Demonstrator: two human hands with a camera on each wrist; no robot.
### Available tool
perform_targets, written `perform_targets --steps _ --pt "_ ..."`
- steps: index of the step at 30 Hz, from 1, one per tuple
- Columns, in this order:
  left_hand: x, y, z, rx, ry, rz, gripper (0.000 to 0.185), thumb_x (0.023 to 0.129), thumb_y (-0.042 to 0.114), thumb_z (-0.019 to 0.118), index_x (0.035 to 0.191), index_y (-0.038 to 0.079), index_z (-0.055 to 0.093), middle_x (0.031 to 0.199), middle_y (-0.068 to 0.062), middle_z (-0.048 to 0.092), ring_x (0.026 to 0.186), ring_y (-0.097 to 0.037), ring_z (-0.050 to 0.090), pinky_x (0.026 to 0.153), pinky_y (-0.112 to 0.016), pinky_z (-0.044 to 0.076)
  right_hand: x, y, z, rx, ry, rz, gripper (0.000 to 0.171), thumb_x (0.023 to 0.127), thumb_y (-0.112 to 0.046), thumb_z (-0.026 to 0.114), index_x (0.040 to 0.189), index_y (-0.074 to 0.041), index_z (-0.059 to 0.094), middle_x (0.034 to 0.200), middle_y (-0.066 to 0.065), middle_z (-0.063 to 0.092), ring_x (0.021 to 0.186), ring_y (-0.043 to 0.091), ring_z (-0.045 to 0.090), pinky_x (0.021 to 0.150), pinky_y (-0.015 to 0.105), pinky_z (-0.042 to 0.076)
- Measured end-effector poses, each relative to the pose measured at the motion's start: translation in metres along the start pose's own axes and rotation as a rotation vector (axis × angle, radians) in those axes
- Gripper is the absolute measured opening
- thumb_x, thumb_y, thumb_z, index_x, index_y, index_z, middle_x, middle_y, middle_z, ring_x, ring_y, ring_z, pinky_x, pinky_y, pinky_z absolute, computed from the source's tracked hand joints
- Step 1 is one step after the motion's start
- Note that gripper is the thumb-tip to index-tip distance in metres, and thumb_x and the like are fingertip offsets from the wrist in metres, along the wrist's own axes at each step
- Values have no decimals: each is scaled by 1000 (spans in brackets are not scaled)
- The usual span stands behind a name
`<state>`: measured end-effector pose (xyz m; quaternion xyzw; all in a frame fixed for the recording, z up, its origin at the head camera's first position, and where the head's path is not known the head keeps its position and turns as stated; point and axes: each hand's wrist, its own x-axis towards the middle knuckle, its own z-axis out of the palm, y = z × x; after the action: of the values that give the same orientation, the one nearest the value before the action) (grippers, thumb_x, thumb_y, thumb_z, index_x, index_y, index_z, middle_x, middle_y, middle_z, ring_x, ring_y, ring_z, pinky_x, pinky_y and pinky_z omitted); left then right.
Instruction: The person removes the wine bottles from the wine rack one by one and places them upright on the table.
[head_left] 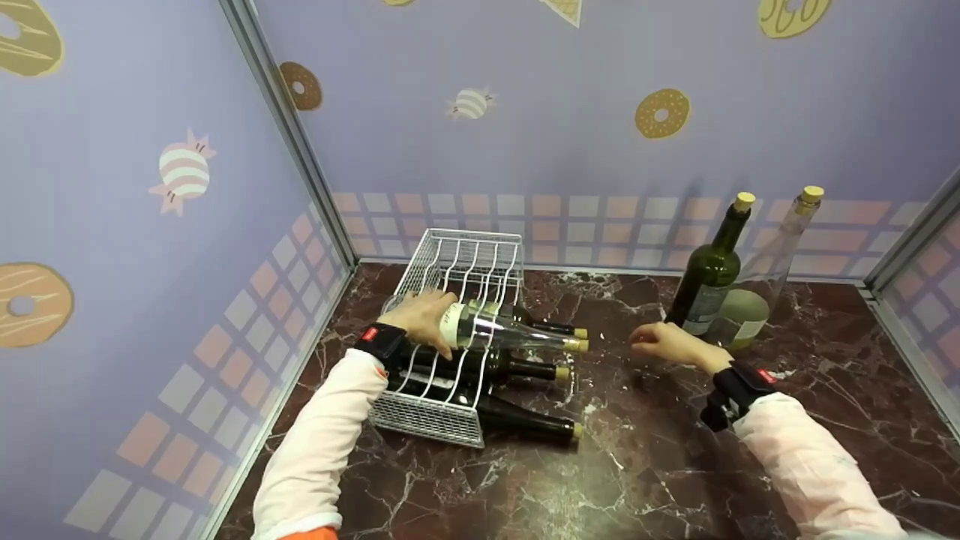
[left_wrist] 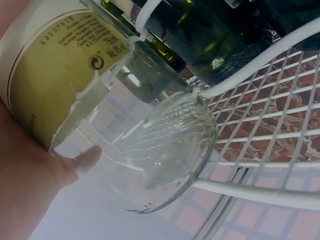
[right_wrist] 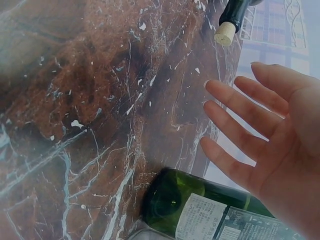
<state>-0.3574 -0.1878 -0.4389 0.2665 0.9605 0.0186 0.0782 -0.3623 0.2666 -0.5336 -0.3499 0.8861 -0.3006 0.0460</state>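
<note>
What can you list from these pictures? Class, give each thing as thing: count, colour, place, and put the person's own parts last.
Rack: one, white wire, left on the table.
Clear bottle: one, lying on top in the rack, corked, torn label.
Dark bottles: three at least, lying in the rack, necks pointing right.
Green bottle: one, upright at the back right.
Pale bottle: one, clear, upright beside the green bottle.
Table: one, brown marble.
Walls: lilac, with doughnut and sweet prints.
Left hand: grips the clear bottle's base.
Right hand: empty, fingers spread, near the green bottle.
</note>
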Motion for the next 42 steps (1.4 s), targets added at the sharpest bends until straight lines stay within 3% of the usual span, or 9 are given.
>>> perform_targets --steps 6,17,29,36,42 --pt "1 -3 1 -33 28 13 75 46 44 85 105 12 51 99 -2 53 94 -22 46 79 -41 32 0 6 0 70 19 -94 27 87 -23 59 96 2 64 82 4 65 71 18 60 60 37 46" --pt "3 -4 5 -26 61 21 70 48 41 83 103 13 51 94 -1 54 90 -22 47 74 -40 32 -2 -5 1 -43 -10 30 19 86 -10 59 98 5 64 90 10 65 81 26 60 71 41 46" --pt "1 -2 7 -13 124 54 65 49 37 80 101 10 51 97 -5 54 92 -24 45 74 -43 31 -4 -2 1 -28 -32 47 19 87 -9 57 100 5 63 91 12 64 82 27 60 70 42 46" --pt "-1 -2 11 3 163 60 66 48 39 80 99 11 51 98 -4 55 93 -24 46 73 -42 32 -5 -2 2 -42 -5 4 16 86 -10 59 97 0 65 88 9 65 78 23 60 68 39 47" --pt "-1 6 10 5 186 69 66 48 39 79 100 11 51 96 -3 55 91 -23 48 76 -42 32 -10 -1 2 -30 -14 13 15 87 -10 59 96 1 64 89 10 64 79 24 60 68 39 47"
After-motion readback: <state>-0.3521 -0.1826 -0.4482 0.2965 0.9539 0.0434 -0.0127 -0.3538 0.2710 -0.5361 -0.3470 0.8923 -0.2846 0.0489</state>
